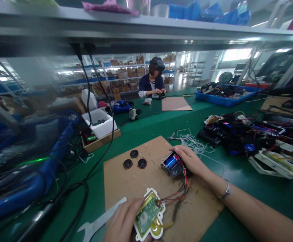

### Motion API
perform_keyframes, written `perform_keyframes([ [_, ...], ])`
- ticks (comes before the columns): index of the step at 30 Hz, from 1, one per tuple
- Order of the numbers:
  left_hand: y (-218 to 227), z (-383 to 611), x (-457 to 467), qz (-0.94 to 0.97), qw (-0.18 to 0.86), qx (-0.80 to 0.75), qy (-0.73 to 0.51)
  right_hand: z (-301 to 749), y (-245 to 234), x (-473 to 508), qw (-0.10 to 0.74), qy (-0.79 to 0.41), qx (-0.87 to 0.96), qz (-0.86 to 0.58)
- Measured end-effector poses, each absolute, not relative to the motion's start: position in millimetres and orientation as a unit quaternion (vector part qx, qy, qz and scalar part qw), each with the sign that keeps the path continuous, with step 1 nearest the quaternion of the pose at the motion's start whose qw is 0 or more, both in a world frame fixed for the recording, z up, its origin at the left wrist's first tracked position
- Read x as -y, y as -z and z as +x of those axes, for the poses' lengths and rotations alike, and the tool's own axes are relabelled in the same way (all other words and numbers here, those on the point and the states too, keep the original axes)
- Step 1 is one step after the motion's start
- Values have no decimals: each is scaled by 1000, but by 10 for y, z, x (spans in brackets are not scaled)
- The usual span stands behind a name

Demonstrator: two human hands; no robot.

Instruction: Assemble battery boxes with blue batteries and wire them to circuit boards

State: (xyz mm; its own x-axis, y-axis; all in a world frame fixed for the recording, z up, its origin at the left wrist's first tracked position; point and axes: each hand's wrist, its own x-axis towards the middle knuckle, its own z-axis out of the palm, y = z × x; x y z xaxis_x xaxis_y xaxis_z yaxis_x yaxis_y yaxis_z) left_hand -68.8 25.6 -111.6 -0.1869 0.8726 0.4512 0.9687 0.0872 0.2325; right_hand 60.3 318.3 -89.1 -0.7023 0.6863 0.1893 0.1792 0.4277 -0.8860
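Observation:
My left hand [124, 220] grips a white-rimmed panel with a green circuit board [147, 215] at the near edge of a brown board [126, 181]. Farther up, my right hand [188, 159] is closed around a black battery case [173, 164] with a blue cell inside. Red, black and yellow wires [185, 185] run from the case to the circuit board. Three small round black speakers [127, 164] lie on the brown board, left of the case. Close to my left hand, a metal open-end wrench [98, 223] rests across the board's left edge.
Pliers [173, 137] and tangled white wire [193, 143] lie past the board. At right is a heap of black cases and wires [249, 134]. A white foam box [101, 124] and blue bin [42, 191] stand left. Black cables [87, 79] hang down. Across the table sits another person [151, 82].

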Motion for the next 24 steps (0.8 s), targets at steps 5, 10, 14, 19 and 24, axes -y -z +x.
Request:
perform_keyframes([
  [5, 1060, -701, -254, -649, 122, 716, 225, 628, 864, -3247, 217, -485, 817, -225],
  [10, 953, -602, -269, -662, 106, 699, 246, 655, 832, -3138, 198, -510, 815, -192],
  [14, 826, -496, -252, -686, 8, 679, 262, 631, 854, -2958, 192, -506, 824, -169],
  [19, 762, -399, -213, -672, -34, 689, 269, 742, 747, -2881, 199, -458, 851, -166],
  [24, 731, -415, -176, -692, 33, 683, 229, 1311, 632, -3182, 237, -319, 876, -274],
])
